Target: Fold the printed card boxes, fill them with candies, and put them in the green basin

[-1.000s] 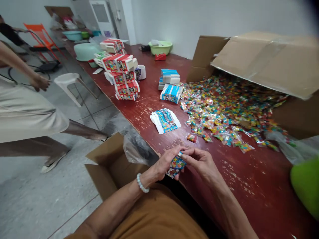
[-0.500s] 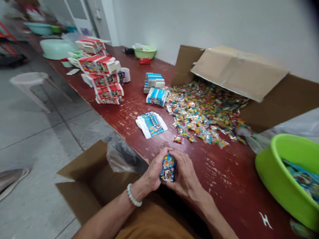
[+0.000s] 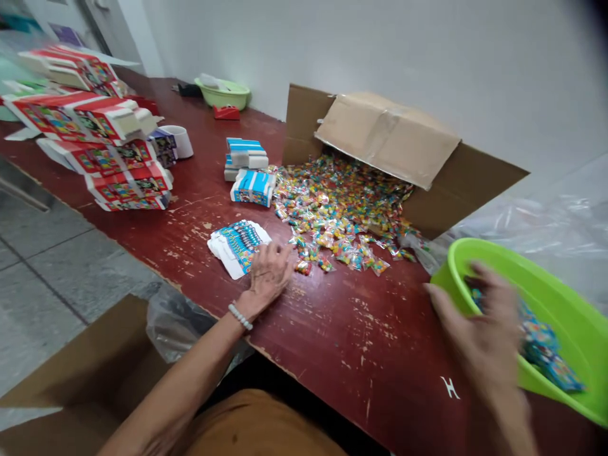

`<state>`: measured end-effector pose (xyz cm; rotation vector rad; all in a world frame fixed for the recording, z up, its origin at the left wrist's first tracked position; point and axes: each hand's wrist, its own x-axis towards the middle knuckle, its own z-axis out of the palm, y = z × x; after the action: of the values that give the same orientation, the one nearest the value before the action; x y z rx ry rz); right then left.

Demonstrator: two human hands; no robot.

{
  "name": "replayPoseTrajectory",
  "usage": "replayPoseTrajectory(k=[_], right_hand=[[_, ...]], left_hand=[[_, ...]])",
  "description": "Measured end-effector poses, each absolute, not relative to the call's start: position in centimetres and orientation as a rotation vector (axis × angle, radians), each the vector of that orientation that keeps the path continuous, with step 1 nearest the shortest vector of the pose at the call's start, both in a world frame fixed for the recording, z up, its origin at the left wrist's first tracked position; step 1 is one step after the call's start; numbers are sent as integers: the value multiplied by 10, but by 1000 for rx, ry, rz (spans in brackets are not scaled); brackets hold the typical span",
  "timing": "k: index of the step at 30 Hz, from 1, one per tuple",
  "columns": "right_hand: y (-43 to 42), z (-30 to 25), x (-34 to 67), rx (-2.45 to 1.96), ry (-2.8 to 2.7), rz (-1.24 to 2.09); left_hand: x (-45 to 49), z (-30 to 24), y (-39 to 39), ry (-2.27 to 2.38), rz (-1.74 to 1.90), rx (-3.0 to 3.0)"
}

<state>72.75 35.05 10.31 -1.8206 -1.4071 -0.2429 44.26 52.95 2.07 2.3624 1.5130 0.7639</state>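
Observation:
My left hand (image 3: 270, 273), with a pale bead bracelet on the wrist, reaches low over the table. Its loosely bent fingers are at the right edge of a fanned stack of flat blue printed cartons (image 3: 234, 244), beside a small candy packet (image 3: 303, 267). Nothing shows in its grasp. At the right, my right hand (image 3: 484, 335) is blurred over the near rim of a green basin (image 3: 560, 278), thumb and fingers apart. Several blue printed packs (image 3: 553, 358) lie inside the basin, partly hidden by that hand.
A tipped cardboard box (image 3: 389, 133) spills a heap of wrapped candies (image 3: 332, 209) onto the red table (image 3: 332, 354). Strapped blue carton bundles (image 3: 253, 187) and stacked red ones (image 3: 128, 180) stand to the left. An open cardboard box (image 3: 95, 361) sits below the table's edge.
Both hands were together around a small blue printed pack and have parted. My left hand moved forward to the flat cartons, my right to the green basin. The view turned right.

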Motion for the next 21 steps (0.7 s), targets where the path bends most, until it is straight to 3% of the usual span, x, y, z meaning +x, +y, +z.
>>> replayPoseTrajectory(k=[5,9,21], right_hand=[[423,31,630,-1501,-1677,287],[465,1,588,-1414,-1663,527],[535,13,523,-1862,-1585,658]], left_hand=[[387,26,541,2026,486,2454],[368,23,544,2111,231,2576],[366,13,541,2071,267,2658]])
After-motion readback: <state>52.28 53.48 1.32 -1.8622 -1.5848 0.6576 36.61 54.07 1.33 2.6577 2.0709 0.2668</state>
